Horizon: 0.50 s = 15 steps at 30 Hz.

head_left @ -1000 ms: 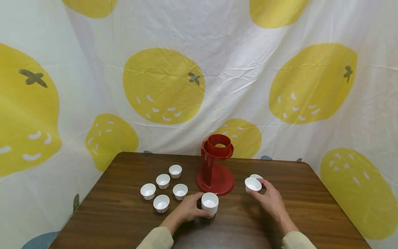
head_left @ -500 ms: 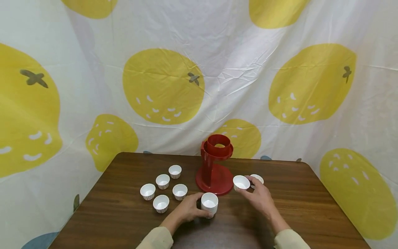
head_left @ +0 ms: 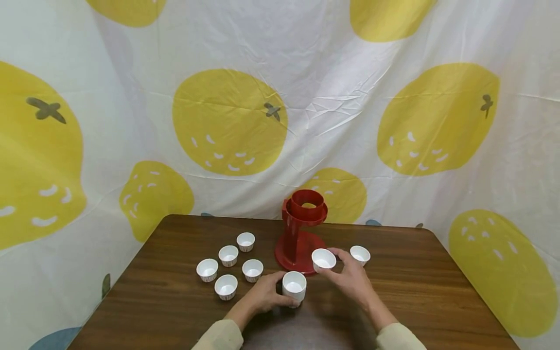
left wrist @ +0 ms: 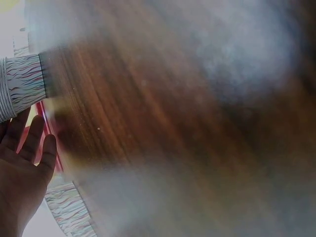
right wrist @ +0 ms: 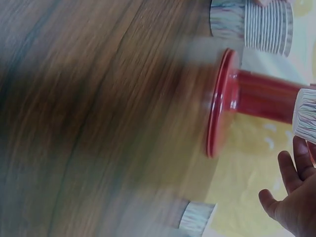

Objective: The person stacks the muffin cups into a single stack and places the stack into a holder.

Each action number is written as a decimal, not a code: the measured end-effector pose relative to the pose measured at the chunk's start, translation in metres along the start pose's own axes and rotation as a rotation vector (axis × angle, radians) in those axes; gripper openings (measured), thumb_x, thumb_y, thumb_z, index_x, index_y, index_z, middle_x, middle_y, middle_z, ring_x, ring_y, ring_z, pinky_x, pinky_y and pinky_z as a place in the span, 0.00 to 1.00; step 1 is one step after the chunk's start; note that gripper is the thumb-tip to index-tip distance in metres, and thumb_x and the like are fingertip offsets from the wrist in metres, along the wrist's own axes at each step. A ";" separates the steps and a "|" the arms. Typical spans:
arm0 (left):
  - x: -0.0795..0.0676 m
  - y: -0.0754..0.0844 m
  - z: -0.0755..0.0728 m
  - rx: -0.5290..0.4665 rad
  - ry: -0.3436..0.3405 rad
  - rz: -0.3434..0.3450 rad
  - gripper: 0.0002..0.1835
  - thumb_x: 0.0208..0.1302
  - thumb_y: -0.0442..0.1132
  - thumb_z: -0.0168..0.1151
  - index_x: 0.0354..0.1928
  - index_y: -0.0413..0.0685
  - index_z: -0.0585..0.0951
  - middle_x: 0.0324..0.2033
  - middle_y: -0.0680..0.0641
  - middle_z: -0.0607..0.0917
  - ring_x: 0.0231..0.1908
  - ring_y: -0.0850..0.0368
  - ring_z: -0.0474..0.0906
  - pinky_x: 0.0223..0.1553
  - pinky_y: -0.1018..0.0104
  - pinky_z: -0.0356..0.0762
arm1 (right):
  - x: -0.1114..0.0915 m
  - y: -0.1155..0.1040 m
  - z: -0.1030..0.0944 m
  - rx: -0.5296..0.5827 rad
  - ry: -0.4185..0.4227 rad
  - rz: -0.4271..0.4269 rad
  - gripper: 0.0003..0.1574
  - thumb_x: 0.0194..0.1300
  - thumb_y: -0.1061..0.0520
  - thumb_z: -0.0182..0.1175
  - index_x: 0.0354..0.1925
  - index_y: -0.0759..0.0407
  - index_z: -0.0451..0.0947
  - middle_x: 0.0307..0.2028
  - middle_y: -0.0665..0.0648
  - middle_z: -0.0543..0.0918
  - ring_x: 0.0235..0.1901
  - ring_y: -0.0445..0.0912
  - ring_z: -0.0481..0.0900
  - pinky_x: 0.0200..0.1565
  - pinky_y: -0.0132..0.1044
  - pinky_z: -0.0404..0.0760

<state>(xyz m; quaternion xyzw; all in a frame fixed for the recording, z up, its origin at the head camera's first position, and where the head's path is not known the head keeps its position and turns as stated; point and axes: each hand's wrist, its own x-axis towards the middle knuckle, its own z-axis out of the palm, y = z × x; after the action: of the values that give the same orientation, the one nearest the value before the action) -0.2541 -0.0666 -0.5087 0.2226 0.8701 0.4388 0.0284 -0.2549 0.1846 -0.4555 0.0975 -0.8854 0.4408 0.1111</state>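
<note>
My left hand (head_left: 267, 294) grips a stack of white paper baking cups (head_left: 294, 286) standing on the table near its front middle. In the left wrist view the stack (left wrist: 24, 81) shows wavy coloured lines and closely layered rims. Held in my right hand (head_left: 350, 279) is a single white baking cup (head_left: 323, 259), raised off the table just right of and behind the stack. The right wrist view shows this cup (right wrist: 305, 116) at the fingertips, apart from the stack (right wrist: 269, 24). Another baking cup (head_left: 359, 253) stands behind my right hand.
A red stand (head_left: 292, 243) with a round base and a ring-shaped top is at the table's back middle. Several single baking cups (head_left: 226, 287) are spread over the left side of the brown table (head_left: 437, 291). A lemon-print cloth (head_left: 332, 121) hangs behind.
My right hand has carried its baking cup leftward, away from the cup standing at the right and closer to the stack. The left hand keeps its grip on the stack in place.
</note>
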 end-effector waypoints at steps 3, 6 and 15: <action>0.000 0.000 0.000 0.009 0.001 0.002 0.34 0.45 0.50 0.81 0.55 0.48 0.80 0.43 0.55 0.85 0.49 0.56 0.78 0.57 0.53 0.72 | -0.001 -0.005 0.004 0.021 -0.016 -0.019 0.39 0.53 0.45 0.77 0.58 0.60 0.77 0.53 0.59 0.81 0.56 0.53 0.76 0.59 0.53 0.70; 0.000 0.001 0.000 0.012 0.002 0.002 0.33 0.45 0.50 0.81 0.55 0.48 0.80 0.43 0.55 0.85 0.48 0.56 0.78 0.56 0.53 0.72 | -0.002 -0.009 0.007 0.020 -0.026 -0.024 0.39 0.52 0.43 0.76 0.58 0.58 0.77 0.53 0.57 0.82 0.57 0.52 0.76 0.59 0.54 0.71; 0.000 0.000 -0.001 0.016 0.001 0.004 0.34 0.45 0.50 0.81 0.55 0.48 0.80 0.43 0.55 0.85 0.48 0.56 0.78 0.56 0.53 0.72 | -0.006 -0.020 0.018 0.001 -0.044 -0.050 0.37 0.50 0.46 0.78 0.57 0.56 0.78 0.50 0.52 0.83 0.53 0.49 0.78 0.56 0.51 0.73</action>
<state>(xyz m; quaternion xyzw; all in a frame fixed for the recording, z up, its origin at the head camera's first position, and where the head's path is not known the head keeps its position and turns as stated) -0.2544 -0.0667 -0.5080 0.2245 0.8731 0.4320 0.0252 -0.2459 0.1588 -0.4532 0.1295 -0.8846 0.4360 0.1027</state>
